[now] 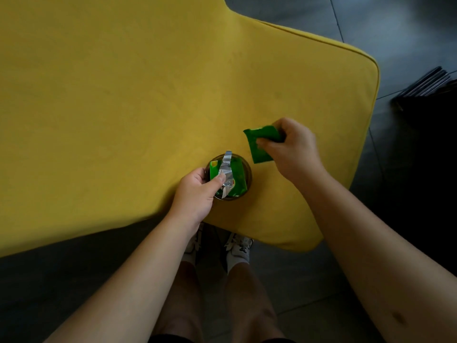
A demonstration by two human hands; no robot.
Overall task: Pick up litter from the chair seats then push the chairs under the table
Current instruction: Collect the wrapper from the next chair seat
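A wide yellow upholstered chair seat [148, 100] fills most of the head view. My left hand [197, 194] grips a clear round cup [248, 178] over the seat's front edge, with the thumb pressing on a green and silver wrapper [236, 178] stuffed inside it. Just to the right, my right hand [294, 149] pinches a flat green wrapper [257, 151] a little above the seat, close to the cup's rim.
Dark grey tiled floor [408, 26] lies around the seat. A dark object with ridged black and grey strips [425, 87] stands at the right edge. My legs and white shoes [237, 246] are below the seat's front edge.
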